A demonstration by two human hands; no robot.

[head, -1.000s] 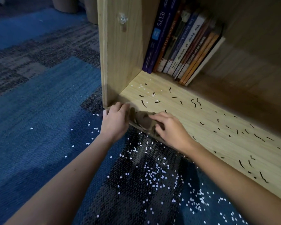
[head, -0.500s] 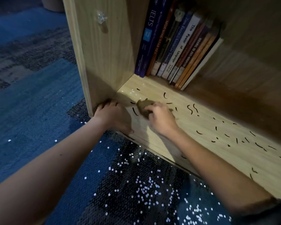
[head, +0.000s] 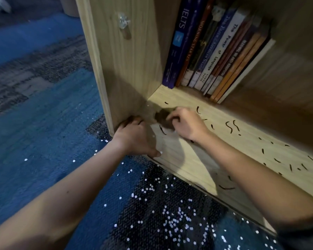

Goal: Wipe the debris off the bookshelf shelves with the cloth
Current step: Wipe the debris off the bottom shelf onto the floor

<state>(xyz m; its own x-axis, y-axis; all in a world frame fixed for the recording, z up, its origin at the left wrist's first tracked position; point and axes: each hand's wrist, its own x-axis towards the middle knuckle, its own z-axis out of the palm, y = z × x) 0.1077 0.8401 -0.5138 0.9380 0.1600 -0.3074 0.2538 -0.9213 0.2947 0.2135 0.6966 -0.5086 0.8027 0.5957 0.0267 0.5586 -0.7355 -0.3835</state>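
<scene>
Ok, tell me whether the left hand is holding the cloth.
No, the left hand rests empty on the shelf, while the right hand grips the cloth.

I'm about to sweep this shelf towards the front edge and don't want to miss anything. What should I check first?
1. Right hand grips the cloth: ok.
2. Cloth down on the shelf: ok.
3. Left hand out of the sweep: it rests at the front corner beside the cloth: not ok.
4. Books clear of the cloth: ok.
5. Dark strips gathered: scattered to the right: not ok.
6. Cloth clean underneath: cannot tell.
</scene>
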